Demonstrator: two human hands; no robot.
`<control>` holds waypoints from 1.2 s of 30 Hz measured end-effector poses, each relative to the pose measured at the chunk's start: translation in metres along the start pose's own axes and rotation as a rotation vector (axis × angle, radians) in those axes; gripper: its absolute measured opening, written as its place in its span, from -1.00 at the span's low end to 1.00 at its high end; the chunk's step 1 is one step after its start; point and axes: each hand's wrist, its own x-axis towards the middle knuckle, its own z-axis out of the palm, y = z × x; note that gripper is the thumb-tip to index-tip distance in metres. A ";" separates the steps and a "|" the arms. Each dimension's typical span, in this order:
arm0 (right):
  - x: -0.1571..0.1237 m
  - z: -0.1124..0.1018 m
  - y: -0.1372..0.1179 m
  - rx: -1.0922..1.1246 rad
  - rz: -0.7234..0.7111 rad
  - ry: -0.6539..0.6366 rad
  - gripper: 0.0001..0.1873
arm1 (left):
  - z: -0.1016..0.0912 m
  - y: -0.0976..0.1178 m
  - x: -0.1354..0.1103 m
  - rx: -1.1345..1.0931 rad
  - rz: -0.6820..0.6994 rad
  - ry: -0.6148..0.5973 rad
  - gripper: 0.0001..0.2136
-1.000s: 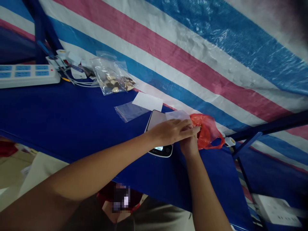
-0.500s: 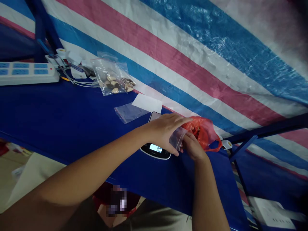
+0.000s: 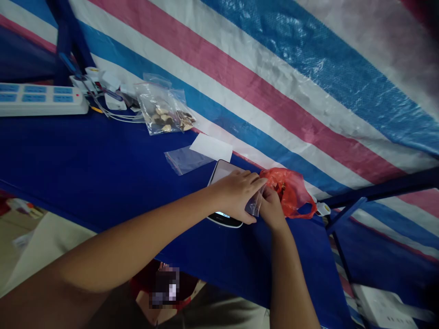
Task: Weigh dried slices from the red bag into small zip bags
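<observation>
Spanning gap between both hands [image 3: 236, 194]: clear plastic bag [image 3: 253, 205]

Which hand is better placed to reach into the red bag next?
Probably the right hand: it sits close beside the red bag, while most of the left hand is over by the scale, hiding part of it. Both are at the clear bag, though.

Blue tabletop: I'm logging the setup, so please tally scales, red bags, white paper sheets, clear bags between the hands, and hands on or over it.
Scale: 1
Red bag: 1
White paper sheet: 1
Clear bag between hands: 1
Hands: 2 (left hand, right hand)
Total: 6
</observation>
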 end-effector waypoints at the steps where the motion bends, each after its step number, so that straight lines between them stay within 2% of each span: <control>1: 0.000 0.003 0.000 -0.044 -0.028 0.044 -0.67 | 0.000 0.000 0.000 0.009 -0.002 0.009 -0.15; 7: -0.006 0.018 -0.005 -0.325 -0.110 0.237 -0.77 | 0.001 0.003 -0.002 0.084 -0.024 0.049 -0.40; 10: -0.011 0.025 -0.015 -0.422 -0.119 0.295 -0.83 | 0.002 0.007 -0.003 0.114 -0.030 0.056 -0.41; 14: -0.014 0.027 -0.022 -0.476 -0.051 0.317 -0.77 | 0.002 0.012 -0.003 0.121 -0.029 0.065 -0.36; 16: -0.014 0.026 -0.020 -0.458 -0.029 0.313 -0.74 | 0.002 0.012 -0.003 0.127 -0.031 0.064 -0.34; 20: -0.011 0.023 -0.011 -0.323 -0.087 0.309 -0.81 | 0.002 0.010 -0.002 0.130 -0.051 0.055 -0.39; 24: -0.007 0.024 -0.006 -0.190 -0.065 0.274 -0.90 | 0.003 0.006 -0.001 0.129 -0.050 0.099 -0.45; 26: -0.004 0.025 -0.007 -0.117 -0.048 0.240 -0.88 | 0.002 0.004 -0.001 0.127 -0.051 0.121 -0.46; 28: -0.002 0.019 -0.008 -0.043 -0.028 0.173 -0.81 | -0.002 0.003 0.000 0.117 -0.052 0.134 -0.47; 30: 0.000 0.003 -0.006 0.016 0.007 0.138 -0.75 | -0.007 0.001 0.001 0.109 -0.049 0.148 -0.50; 32: 0.002 -0.024 0.001 0.016 0.034 0.287 -0.69 | -0.011 -0.002 0.002 0.117 -0.052 0.172 -0.51; 33: 0.004 -0.040 0.007 -0.017 0.038 0.445 -0.68 | -0.012 -0.003 0.002 0.127 -0.057 0.183 -0.52; 34: 0.006 -0.055 0.015 -0.111 0.036 0.659 -0.71 | -0.012 -0.005 0.002 0.137 -0.063 0.192 -0.53; 35: 0.008 -0.068 0.023 -0.270 0.073 0.779 -0.74 | -0.012 -0.006 0.001 0.147 -0.072 0.200 -0.54; 36: 0.011 -0.079 0.031 -0.413 0.136 0.832 -0.75 | -0.011 -0.007 0.001 0.155 -0.079 0.205 -0.54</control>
